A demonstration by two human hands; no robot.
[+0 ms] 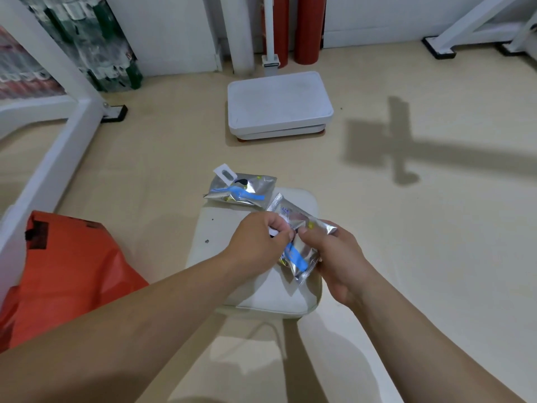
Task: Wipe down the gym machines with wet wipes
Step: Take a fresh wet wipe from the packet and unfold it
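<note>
Two bare forearms reach out over the cream padded worktop point(255, 289), and both hands meet above its far half. The left hand point(258, 238) is curled knuckles-up, thumb and forefinger pinching a small white tab on the face of a wet wipe packet point(303, 251). The right hand point(334, 254) grips that packet from its right side, thumb on top and fingers wrapped beneath. The packet is crinkled silvery foil with crimped end seals and a bright blue stripe, and it is held tilted just above the worktop. A second wet wipe packet point(241, 190) of the same shiny foil lies flat at the worktop's far left corner, its white resealable flap raised. The worktop is smooth and cushioned, with rounded corners and a stitched edge. Left of it slumps a glossy orange plastic bag point(66, 271), creased. Beyond it on the pale floor sits a white weighing scale point(279, 106), a rounded matte slab, with two red cylinders point(308, 27) upright behind it
</note>
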